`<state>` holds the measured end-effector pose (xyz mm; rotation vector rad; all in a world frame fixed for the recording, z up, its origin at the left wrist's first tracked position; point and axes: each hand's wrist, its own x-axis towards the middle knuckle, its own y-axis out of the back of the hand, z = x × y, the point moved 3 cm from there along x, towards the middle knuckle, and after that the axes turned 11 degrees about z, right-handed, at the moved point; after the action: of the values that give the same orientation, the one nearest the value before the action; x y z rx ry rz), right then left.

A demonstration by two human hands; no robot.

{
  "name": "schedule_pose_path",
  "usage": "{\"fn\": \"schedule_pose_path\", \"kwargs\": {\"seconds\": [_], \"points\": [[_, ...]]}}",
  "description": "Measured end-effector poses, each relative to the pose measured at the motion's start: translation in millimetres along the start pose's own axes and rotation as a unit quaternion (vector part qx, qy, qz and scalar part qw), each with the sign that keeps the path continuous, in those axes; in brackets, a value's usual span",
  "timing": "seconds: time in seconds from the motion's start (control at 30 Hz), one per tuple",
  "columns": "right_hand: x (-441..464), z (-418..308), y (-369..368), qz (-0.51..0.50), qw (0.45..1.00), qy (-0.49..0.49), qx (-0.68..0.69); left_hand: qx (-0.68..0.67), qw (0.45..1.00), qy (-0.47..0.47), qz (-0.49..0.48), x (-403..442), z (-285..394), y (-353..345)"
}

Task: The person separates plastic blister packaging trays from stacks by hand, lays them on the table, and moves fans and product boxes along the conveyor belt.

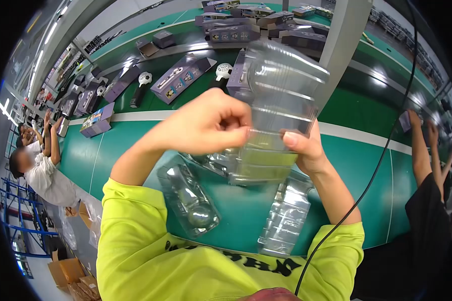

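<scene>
Upright in front of me is a clear plastic blister tray point(281, 110), somewhat blurred; it may be more than one, nested. My right hand point(309, 148) grips its right edge, thumb in front and the other fingers behind. At the left edge, my left hand point(211, 123) is closed in a pinch on the plastic. Below my left forearm, another clear blister shell point(191, 198) with a round bulge lies on the green table. A ribbed clear tray point(286, 215) rests on the table to the right. More clear plastic point(211, 163) shows partly behind the held tray.
Purple printed boxes point(182, 78) and black items with white ball-shaped heads point(144, 79) sit on the green conveyor point(130, 100). A grey post point(344, 50) rises beyond the tray. A black cable point(376, 180) hangs at the right. Other people work on both sides.
</scene>
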<state>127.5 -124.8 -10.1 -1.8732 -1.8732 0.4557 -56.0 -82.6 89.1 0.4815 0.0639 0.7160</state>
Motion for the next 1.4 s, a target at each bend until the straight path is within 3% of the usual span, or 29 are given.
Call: {"fn": "schedule_pose_path", "kwargs": {"seconds": [0.13, 0.2, 0.3, 0.37, 0.43, 0.53, 0.67, 0.8, 0.83, 0.97, 1.0, 1.07, 1.13, 1.23, 1.3, 1.4], "points": [[15, 10, 39, -0.063, 0.993, 0.085, -0.061, 0.103, 0.979, -0.171, 0.034, -10, -2, -19], [17, 9, 46, -0.062, 0.995, 0.062, -0.035, 0.059, 0.99, -0.108, 0.074, -17, 3, -18], [19, 17, 54, -0.046, 0.997, -0.007, 0.055, -0.01, 0.984, -0.09, 0.15, -31, 3, 21], [24, 31, 65, -0.02, 0.998, -0.027, 0.061, -0.013, 0.939, -0.112, 0.325, -42, 6, 64], [27, 41, 82, 0.022, 0.996, -0.074, 0.055, 0.102, 0.948, -0.05, 0.297, -16, 22, 77], [24, 45, 89, 0.042, 0.992, -0.106, 0.051, 0.251, 0.947, 0.049, 0.194, 63, -29, 103], [19, 52, 84, 0.044, 0.989, -0.126, 0.055, 0.261, 0.955, 0.137, 0.039, 155, -129, 88], [22, 56, 93, 0.038, 0.998, -0.048, 0.002, 0.178, 0.954, 0.232, -0.072, 175, -194, 44], [22, 57, 91, 0.041, 0.998, -0.05, 0.001, 0.175, 0.954, 0.232, -0.074, 177, -195, 40], [21, 54, 75, 0.108, 0.993, -0.036, 0.005, 0.36, 0.929, 0.089, -0.005, 175, -180, 41], [21, 49, 70, 0.102, 0.994, -0.04, 0.005, 0.36, 0.928, 0.094, 0.001, 167, -168, 43], [19, 40, 56, 0.118, 0.993, -0.017, -0.017, 0.138, 0.986, 0.084, 0.029, 135, -124, 42], [18, 38, 46, 0.137, 0.99, 0.008, -0.038, -0.09, 0.992, 0.064, 0.057, 100, -83, 36], [22, 46, 40, 0.081, 0.997, -0.009, -0.001, -0.058, 0.997, 0.045, -0.016, 63, -63, 22], [19, 52, 38, 0.036, 0.998, -0.025, 0.035, -0.117, 0.987, 0.049, -0.101, 52, -67, 13], [13, 54, 36, 0.021, 0.998, -0.033, 0.051, -0.118, 0.984, 0.041, -0.13, 38, -59, 13]]}}
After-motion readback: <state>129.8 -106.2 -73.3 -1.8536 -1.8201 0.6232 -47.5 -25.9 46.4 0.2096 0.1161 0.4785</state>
